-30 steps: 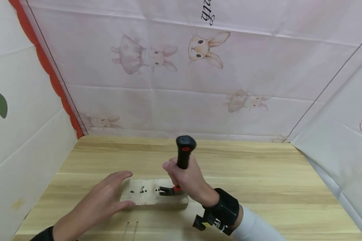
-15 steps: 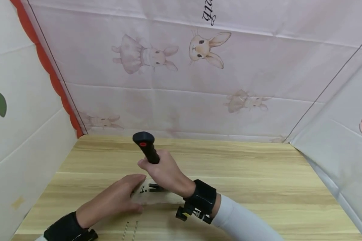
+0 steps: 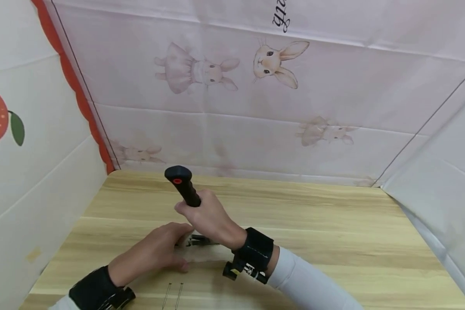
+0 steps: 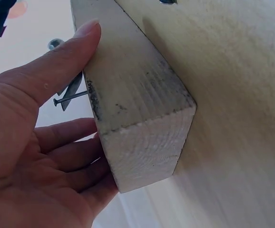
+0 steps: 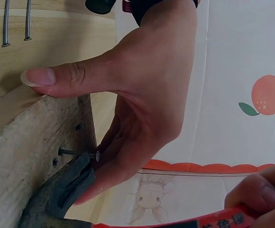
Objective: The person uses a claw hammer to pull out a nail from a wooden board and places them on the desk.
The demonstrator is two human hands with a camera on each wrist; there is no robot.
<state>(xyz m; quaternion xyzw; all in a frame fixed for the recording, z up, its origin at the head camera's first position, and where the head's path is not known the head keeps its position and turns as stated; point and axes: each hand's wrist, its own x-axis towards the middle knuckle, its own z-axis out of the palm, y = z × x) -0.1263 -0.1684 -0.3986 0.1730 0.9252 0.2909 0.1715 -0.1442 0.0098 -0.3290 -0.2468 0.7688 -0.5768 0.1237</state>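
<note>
In the head view my right hand [image 3: 218,224] grips a claw hammer by its black handle [image 3: 184,185], which leans up and to the left. The hammer's claw [image 5: 63,185] rests over a wooden block [image 5: 28,137], its tips at a nail [image 5: 78,153] that sticks out of the block's face. Whether the nail sits within the claw slot I cannot tell. My left hand [image 4: 56,142] holds the block's end, thumb on one side and fingers against another. Small dark holes mark the block near the nail. The two hands hide much of the block in the head view.
Two loose nails [image 3: 172,296] lie on the wooden table [image 3: 325,241] at its near side. A printed cloth [image 3: 236,142] with rabbits hangs behind the table, and white sheets [image 3: 42,172] flank it.
My right hand has brought the hammer leftward along the block, its handle now tilted left. My left hand has moved right and closed onto the block's end. The head view has shifted slightly.
</note>
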